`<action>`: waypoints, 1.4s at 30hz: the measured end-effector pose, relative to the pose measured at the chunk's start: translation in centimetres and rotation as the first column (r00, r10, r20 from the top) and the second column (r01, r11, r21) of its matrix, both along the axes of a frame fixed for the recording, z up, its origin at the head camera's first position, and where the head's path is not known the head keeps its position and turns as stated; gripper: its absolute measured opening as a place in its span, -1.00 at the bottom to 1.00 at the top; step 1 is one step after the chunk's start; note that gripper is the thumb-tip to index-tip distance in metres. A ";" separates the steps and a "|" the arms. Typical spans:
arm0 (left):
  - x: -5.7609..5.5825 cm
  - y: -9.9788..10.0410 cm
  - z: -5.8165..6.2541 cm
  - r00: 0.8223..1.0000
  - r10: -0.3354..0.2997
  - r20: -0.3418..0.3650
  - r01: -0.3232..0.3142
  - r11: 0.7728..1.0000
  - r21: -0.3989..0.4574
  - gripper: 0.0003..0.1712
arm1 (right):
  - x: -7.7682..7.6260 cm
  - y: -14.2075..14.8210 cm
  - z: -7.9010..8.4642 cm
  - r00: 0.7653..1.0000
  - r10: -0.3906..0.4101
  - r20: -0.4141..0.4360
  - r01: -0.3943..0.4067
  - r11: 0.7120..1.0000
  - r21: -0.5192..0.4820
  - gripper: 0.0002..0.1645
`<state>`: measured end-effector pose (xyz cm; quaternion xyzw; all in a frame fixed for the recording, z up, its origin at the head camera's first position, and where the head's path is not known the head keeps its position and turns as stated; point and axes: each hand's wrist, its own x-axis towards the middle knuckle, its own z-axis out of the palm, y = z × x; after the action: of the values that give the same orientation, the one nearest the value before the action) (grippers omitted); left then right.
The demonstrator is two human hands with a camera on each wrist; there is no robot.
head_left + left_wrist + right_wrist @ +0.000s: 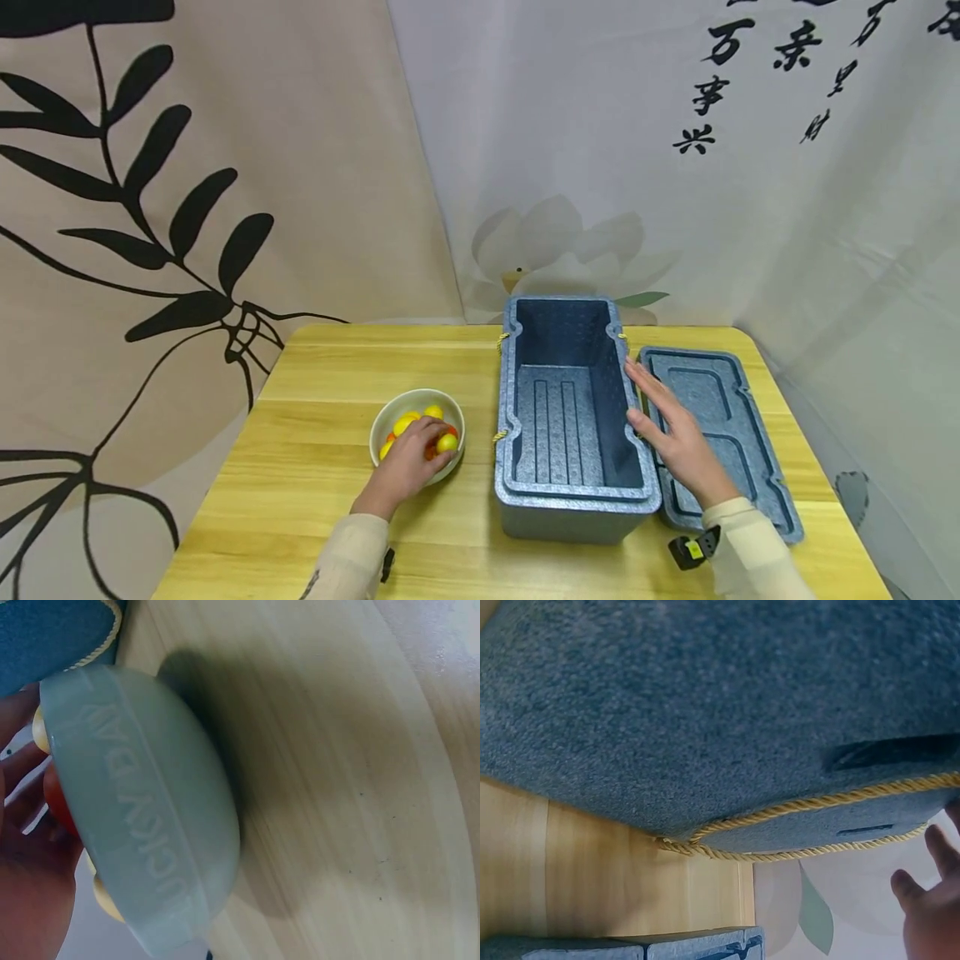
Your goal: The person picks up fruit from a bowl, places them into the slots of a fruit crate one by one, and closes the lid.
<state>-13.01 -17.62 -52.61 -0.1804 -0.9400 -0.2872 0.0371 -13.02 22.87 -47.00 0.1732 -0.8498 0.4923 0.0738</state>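
Observation:
A pale bowl (397, 403) on the left of the table holds small round yellow pieces (432, 412) and orange-red ones, which look like fruit. My left hand (408, 462) reaches over its near edge, fingers down among the pieces. In the left wrist view raised lettering marks the bowl's side, and a red piece (58, 799) lies by the fingers; the bowl hides the fingertips. A grey-blue foam box (570, 521) stands uncovered to the right, nothing visible inside. My right hand (678, 433) is at its right rim, fingers extended and thumb apart, gripping nothing.
The box's lid (712, 392) lies flat on the wooden table (322, 467), right of the box and under my right forearm. Yellow rope handles (802, 806) hang on the box's sides. A printed curtain (337, 167) stands behind the table.

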 end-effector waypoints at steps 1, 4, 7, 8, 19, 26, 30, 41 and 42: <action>0.0 0.0 0.0 1.000 -0.004 0.000 0.004 1.000 -0.006 -0.62 | 0.0 0.0 -0.1 1.000 0.009 -0.003 -0.009 1.000 -0.003 -0.26; 0.0 -0.2 -0.1 1.000 -0.011 0.008 0.011 1.000 -0.023 -0.63 | 0.1 0.0 -0.3 0.999 0.038 -0.005 -0.038 0.999 -0.016 -0.23; 0.0 -0.2 -0.1 1.000 -0.014 0.017 0.014 0.999 -0.030 -0.63 | 0.2 0.1 -0.4 0.998 0.056 -0.012 -0.057 0.998 -0.025 -0.22; 0.0 -0.2 -0.1 1.000 -0.014 0.018 0.015 0.999 -0.029 -0.63 | 0.2 0.0 -0.4 0.998 0.060 -0.014 -0.060 0.998 -0.025 -0.22; 0.4 -0.3 0.0 1.000 -0.007 -0.027 0.006 1.000 -0.027 -0.63 | 0.5 -0.4 -0.3 0.999 0.048 -0.010 -0.049 0.997 -0.057 -0.20; 0.1 -0.6 1.0 0.997 0.048 -0.064 -0.045 0.998 0.042 -0.61 | 0.5 -0.6 -0.5 0.999 0.044 0.001 -0.043 0.996 -0.074 -0.20; -0.9 -0.6 2.3 0.997 0.075 -0.030 -0.070 0.988 0.137 -0.58 | 0.5 -0.6 -0.5 0.999 0.039 0.002 -0.039 0.997 -0.069 -0.22; -3.5 -0.3 6.1 0.997 0.077 -0.009 -0.068 0.920 0.386 -0.60 | 1.7 -1.5 2.6 0.999 0.040 -0.010 -0.040 0.996 -0.079 -0.28; -3.6 -0.3 6.3 0.997 0.076 -0.014 -0.064 0.919 0.388 -0.59 | 1.7 -1.4 2.6 0.999 0.039 -0.005 -0.039 0.996 -0.082 -0.28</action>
<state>-16.57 -17.91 -46.35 -0.1400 -0.8699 -0.4631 0.0959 -11.34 21.42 -44.41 0.1874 -0.8253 0.5277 0.0725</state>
